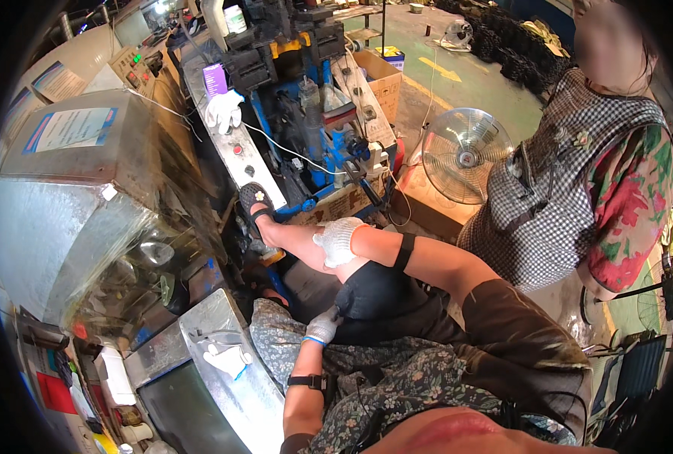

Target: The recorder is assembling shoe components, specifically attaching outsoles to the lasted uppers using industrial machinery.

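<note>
White-knit-gloved right hand on bare shin, grey-knit-gloved left hand at black cloth: apparent rest, finger closure I can't tell, reaching needs lifting.

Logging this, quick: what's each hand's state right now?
Left hand: against the black trouser leg; grip cannot be told.
Right hand: on the bare shin; grip cannot be told.

Knit gloves, black straps, floral garment (brown sleeves).

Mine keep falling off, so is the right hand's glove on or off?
On: the white glove covers the right hand and reaches about to the wrist.
</note>
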### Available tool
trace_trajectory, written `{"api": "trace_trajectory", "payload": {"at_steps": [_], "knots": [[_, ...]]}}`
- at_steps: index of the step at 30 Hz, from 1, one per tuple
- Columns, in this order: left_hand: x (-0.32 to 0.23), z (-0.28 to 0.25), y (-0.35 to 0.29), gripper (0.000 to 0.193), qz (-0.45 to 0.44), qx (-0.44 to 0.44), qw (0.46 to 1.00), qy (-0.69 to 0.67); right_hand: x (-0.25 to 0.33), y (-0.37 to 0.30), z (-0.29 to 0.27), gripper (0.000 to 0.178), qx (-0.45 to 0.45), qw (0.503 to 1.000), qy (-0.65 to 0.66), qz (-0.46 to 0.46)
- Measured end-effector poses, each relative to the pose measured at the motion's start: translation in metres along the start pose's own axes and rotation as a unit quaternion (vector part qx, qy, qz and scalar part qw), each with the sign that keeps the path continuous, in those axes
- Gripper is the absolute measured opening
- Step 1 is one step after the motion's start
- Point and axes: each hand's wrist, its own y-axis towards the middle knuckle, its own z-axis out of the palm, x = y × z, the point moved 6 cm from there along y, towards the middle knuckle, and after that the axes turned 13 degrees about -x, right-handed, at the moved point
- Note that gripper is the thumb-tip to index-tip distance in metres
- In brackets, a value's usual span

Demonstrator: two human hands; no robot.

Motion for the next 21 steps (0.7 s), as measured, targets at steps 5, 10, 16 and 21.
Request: {"api": "trace_trajectory", "payload": {"at_steps": [5,10,16,21], "knots": [[0.0,0.002,0.003,0.053,0.026,-0.032,0.999,-0.017,-0.002,-0.005,0.006,0.067,-0.012,1.0,0.005,-0.022],[0.002,0.005,0.005,0.052,-0.003,-0.005,1.0,-0.008,-0.004,-0.007,-0.002,0.064,-0.069,0.997,0.019,-0.043],[0.004,0.006,0.014,0.051,0.001,-0.016,1.0,-0.014,-0.011,0.004,-0.009,0.06,-0.074,0.995,0.037,-0.059],[0.002,0.006,0.022,0.052,0.001,-0.019,1.0,-0.017,-0.02,0.004,-0.017,0.054,-0.051,0.995,0.071,-0.046]]}}
